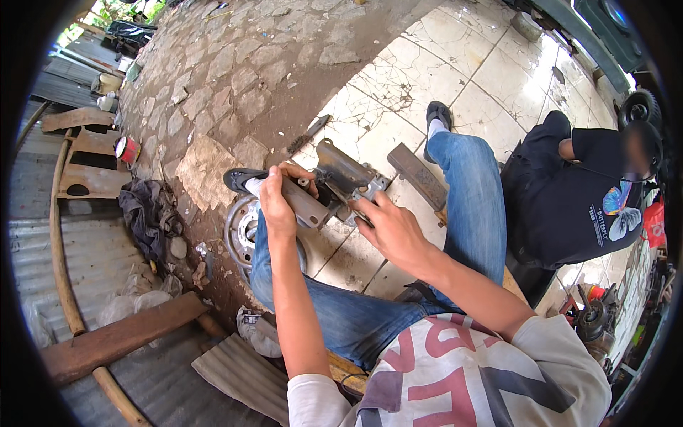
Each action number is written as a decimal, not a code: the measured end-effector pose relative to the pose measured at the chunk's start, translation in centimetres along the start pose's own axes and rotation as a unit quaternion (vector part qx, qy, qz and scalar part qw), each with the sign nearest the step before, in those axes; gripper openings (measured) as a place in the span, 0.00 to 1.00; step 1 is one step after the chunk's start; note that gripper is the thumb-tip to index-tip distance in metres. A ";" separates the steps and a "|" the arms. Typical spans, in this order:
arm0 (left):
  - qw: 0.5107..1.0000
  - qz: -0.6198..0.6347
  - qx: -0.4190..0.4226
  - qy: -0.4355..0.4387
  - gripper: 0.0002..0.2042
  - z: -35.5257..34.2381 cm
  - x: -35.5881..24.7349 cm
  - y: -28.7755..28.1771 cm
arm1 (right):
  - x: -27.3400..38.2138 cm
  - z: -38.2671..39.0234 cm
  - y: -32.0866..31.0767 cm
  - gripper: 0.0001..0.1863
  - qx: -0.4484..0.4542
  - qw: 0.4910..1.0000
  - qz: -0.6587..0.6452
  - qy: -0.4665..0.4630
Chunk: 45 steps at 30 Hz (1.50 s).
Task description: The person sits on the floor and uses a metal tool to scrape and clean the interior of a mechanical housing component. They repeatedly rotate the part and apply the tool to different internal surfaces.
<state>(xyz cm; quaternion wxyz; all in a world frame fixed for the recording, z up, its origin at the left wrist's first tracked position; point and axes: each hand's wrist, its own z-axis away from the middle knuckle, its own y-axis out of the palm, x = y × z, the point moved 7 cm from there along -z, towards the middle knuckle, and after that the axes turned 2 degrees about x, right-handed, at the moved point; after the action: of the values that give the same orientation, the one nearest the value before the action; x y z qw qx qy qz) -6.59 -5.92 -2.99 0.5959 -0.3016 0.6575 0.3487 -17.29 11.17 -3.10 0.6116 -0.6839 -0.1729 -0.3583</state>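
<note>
Between my knees, my left hand (278, 205) is closed around a grey metal channel piece (306, 203), its fingers curled over the far end. My right hand (393, 229) grips a silver metal bracket (368, 191) with thumb and fingers, close to the channel piece. Just beyond both hands stands a larger dark metal channel (343, 162); whether it is joined to the bracket I cannot tell. Dark gaps and my fingers hide where the parts meet.
A wire brush (310, 134) lies on the tiles beyond the parts. Near my right knee is a rusty rectangular metal bar (417, 175). A wheel rim (240, 231) lies by my left leg. Another person (569, 192) sits close on the right.
</note>
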 end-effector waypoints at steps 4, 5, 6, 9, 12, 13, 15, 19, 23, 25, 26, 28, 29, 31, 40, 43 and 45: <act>1.000 0.017 -0.006 -0.019 0.29 -0.3 0.2 -0.8 | -1.5 1.3 -0.7 0.15 0.035 0.997 -0.058 0.031; 1.000 0.016 0.000 -0.021 0.29 -0.4 0.1 -0.6 | -1.3 1.0 -0.8 0.15 0.032 0.998 -0.051 0.027; 1.000 0.010 0.007 -0.015 0.29 -0.5 -0.1 0.0 | -1.1 0.4 -0.9 0.15 0.027 0.998 -0.046 0.022; 0.999 -0.040 0.029 -0.011 0.28 -0.1 -0.2 1.2 | -0.2 -1.4 -1.6 0.15 0.051 0.996 -0.052 0.046; 1.000 -0.008 0.018 -0.010 0.30 -0.5 0.2 0.3 | -1.0 -0.3 -2.4 0.16 0.061 0.995 -0.066 0.050; 1.000 0.014 0.011 -0.011 0.30 -0.7 0.5 -0.4 | -1.1 0.1 -3.0 0.16 0.061 0.995 -0.072 0.042; 1.000 0.006 0.013 0.003 0.29 -0.6 0.3 -0.5 | -1.1 0.6 -3.7 0.16 0.086 0.994 -0.033 0.066; 0.998 -0.055 0.043 0.002 0.28 -0.1 -0.4 2.3 | -1.0 -1.4 -2.9 0.15 0.042 0.999 0.006 0.031; 1.000 -0.019 0.012 0.002 0.28 -0.5 0.2 0.7 | -0.7 -0.4 -3.7 0.14 0.076 0.996 0.026 0.044; 1.000 0.003 -0.001 -0.002 0.29 -0.9 0.2 -0.2 | -0.7 0.9 -4.2 0.14 0.086 0.994 0.048 0.054; 1.000 -0.002 0.006 -0.002 0.29 -1.0 0.1 0.0 | -0.8 1.0 -4.2 0.14 0.084 0.994 0.047 0.055; 1.000 -0.012 0.020 -0.001 0.28 -0.9 0.0 1.1 | -0.5 0.6 -3.9 0.14 0.066 0.996 0.046 0.042; 1.000 -0.018 0.024 0.002 0.28 -0.8 0.0 1.8 | -0.3 -0.8 -3.5 0.14 0.051 0.997 0.048 0.025; 0.999 -0.043 0.033 0.000 0.27 -0.5 -0.5 2.3 | -0.2 -1.5 -3.1 0.14 0.048 0.998 0.047 0.013; 0.998 -0.055 0.020 0.004 0.28 -0.7 -0.6 2.4 | 0.1 -1.8 -3.2 0.13 0.042 0.997 0.047 0.033; 0.998 -0.054 0.010 0.002 0.28 -0.9 -0.7 2.0 | 0.3 -2.2 -3.0 0.14 0.074 0.994 0.067 0.049; 1.000 -0.011 -0.001 0.005 0.28 -1.1 0.0 0.8 | -0.5 0.2 -3.5 0.12 0.098 0.991 0.070 0.055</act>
<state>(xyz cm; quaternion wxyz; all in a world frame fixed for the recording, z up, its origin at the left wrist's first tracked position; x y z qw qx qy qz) -7.91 -6.36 -2.89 0.5961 -0.3106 0.6570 0.3414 -19.89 12.14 -0.96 0.7077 -0.6106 -0.1251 -0.3328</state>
